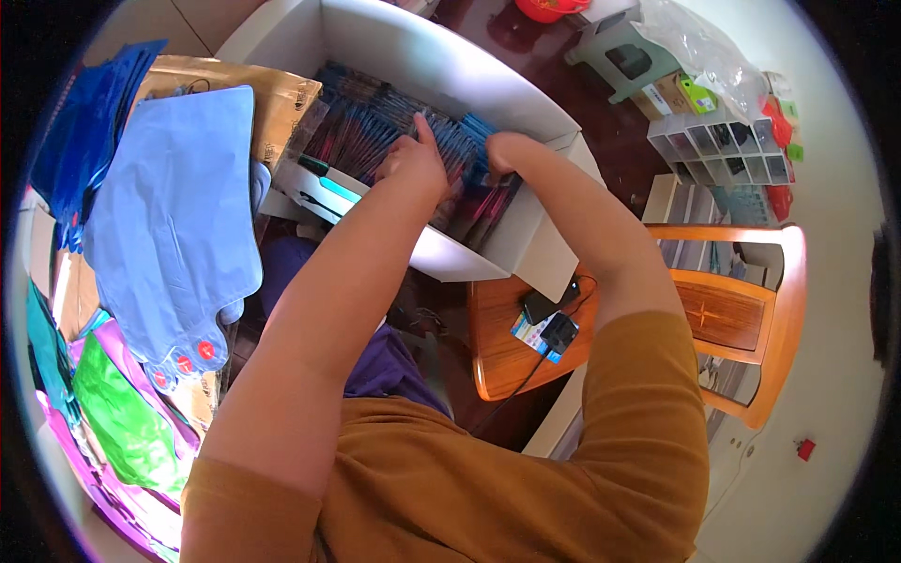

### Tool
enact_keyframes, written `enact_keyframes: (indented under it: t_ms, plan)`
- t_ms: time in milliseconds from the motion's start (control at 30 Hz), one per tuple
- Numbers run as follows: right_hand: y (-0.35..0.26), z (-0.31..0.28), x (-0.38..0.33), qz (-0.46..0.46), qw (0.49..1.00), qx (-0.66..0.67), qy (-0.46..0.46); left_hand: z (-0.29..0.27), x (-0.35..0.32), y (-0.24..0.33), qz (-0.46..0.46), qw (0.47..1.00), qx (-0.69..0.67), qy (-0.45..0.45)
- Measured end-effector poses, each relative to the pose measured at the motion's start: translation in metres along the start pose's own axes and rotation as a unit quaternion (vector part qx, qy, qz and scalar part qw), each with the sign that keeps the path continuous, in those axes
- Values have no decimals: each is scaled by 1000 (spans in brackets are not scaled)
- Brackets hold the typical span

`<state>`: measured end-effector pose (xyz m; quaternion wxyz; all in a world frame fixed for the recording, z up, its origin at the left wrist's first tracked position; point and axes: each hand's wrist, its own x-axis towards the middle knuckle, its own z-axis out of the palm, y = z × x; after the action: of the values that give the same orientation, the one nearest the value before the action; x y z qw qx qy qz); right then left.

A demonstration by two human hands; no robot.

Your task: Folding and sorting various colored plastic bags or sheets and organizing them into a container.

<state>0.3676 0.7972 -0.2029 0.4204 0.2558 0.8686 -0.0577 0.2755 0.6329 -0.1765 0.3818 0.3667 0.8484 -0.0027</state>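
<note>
A deep white box (540, 249) holds rows of thin, clear-wrapped packets (357, 117), mostly blue with some pink, standing on edge. Over the middle of the rows is my left hand (416, 161), with one finger stretched up and the others apart, touching the packets. At the box's right end my right hand (508, 152) reaches down among blue and pink packets. Its fingertips are hidden, so whether they grip a packet does not show. A teal-and-black cutter-like tool (328, 184) lies along the near rim, left of my left forearm.
Light-blue fabric pieces (178, 216) lie on cardboard at left, beside dark-blue (80, 150) and green (122, 413) bags. To the right stands a wooden chair (497, 347) with a phone (549, 302) and black charger (560, 330) on its seat. Behind it are clear drawers (718, 145) and a grey stool (624, 61).
</note>
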Motion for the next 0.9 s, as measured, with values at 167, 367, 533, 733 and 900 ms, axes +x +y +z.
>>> enact_keyframes:
  t_ms: [167, 367, 533, 733, 900]
  plan:
    - [0, -23, -15, 9, 997, 5, -75, 0, -2, -4, 2, 999, 8, 39]
    - [3, -10, -3, 12, 999, -10, -39, -2, 2, -4, 4, 999, 25, 19]
    - [39, 20, 42, -120, 991, 3, 51, -8, -6, 1, -10, 999, -35, 1]
    - [23, -7, -11, -129, 975, 166, 75, -12, -10, 0, -19, 999, -38, -10]
    - [24, -13, -19, -88, 986, 130, 47, -9, -4, -2, -27, 999, -27, -15]
